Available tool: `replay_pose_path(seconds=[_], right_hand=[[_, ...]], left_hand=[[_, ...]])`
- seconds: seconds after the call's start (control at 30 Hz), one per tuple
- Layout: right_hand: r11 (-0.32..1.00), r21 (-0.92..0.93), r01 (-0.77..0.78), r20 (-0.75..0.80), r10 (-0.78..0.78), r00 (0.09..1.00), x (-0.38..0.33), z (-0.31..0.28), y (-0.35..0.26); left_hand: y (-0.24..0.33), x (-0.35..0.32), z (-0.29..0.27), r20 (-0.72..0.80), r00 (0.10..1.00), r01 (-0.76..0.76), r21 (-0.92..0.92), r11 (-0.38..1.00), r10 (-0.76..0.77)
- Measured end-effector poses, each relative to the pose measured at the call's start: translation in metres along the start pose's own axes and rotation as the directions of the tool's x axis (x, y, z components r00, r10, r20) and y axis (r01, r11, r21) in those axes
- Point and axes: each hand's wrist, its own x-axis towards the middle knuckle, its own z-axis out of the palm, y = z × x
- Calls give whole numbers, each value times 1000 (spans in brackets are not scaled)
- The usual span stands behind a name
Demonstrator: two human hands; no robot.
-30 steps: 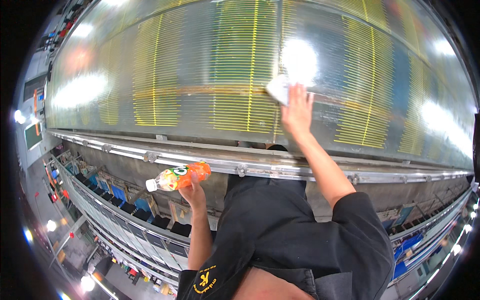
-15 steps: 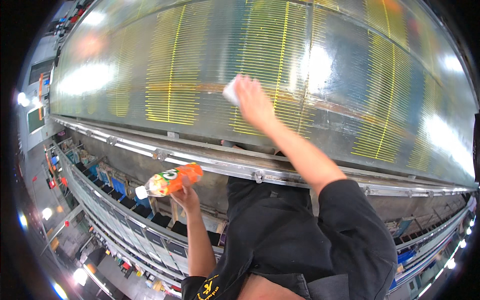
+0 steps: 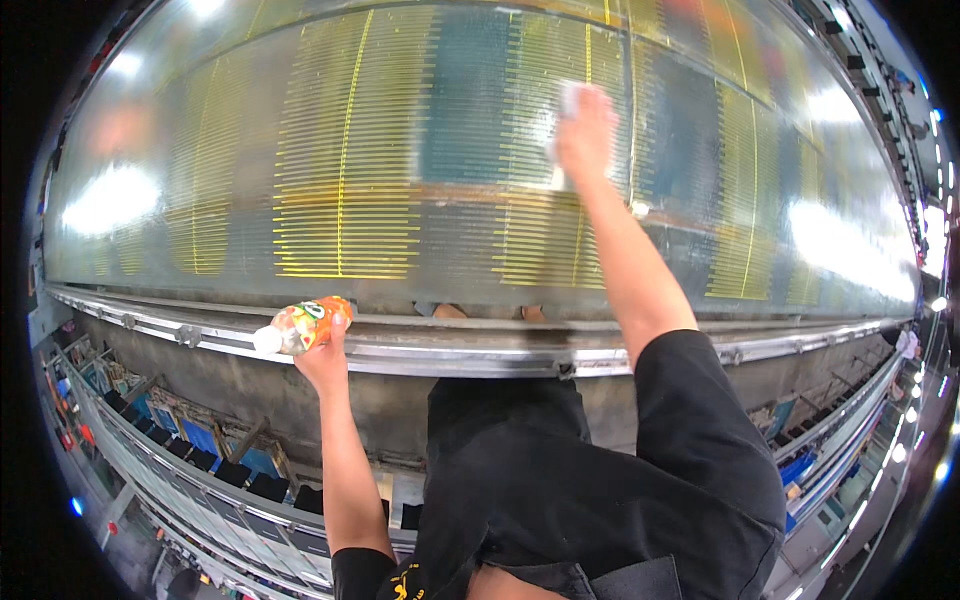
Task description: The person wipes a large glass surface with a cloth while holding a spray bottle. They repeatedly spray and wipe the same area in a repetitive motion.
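Observation:
My left hand [image 3: 328, 357] is wrapped round a plastic bottle [image 3: 303, 327] with an orange label and a white cap. The bottle lies tilted on its side, cap toward the left, over the metal rail at the table's near edge. Out over the glassy tabletop [image 3: 465, 235], my right hand [image 3: 586, 135] presses a white cloth [image 3: 569, 100] to the surface; the hand is a little blurred. Much of the cloth is hidden under the fingers. Yellow comb-like line patterns [image 3: 345, 160] run across the top in bands.
A metal rail [image 3: 450, 358] runs along the near edge, between my body and the tabletop. Behind me on the left stands a long rack [image 3: 250, 480] with dark and blue pieces. More racking [image 3: 830, 470] stands at the lower right. Bright lamp reflections lie on the glass.
My right hand has swept the cloth to the right and farther away across the glass. My left hand with the bottle has moved left and up, over the rail. The view has shifted.

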Motion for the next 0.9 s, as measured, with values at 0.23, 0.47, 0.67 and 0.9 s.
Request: replay_pose_path(seconds=[0.23, 0.47, 0.67, 0.9], right_hand=[[941, 194, 279, 432, -337, 837, -180, -89, -93], [898, -163, -408, 23, 417, 909, -11, -22, 41], [978, -103, 181, 39, -178, 983, 41, 37, -117], [853, 83, 516, 500, -483, 719, -31, -43, 40]], left_hand=[[2, 1, -8, -10, 990, -141, 81, 987, 142], [-7, 10, -20, 83, 994, -92, 244, 965, 73], [-71, 4, -29, 95, 995, -46, 366, 930, 12], [-82, -10, -37, 82, 997, -30, 480, 877, -10]])
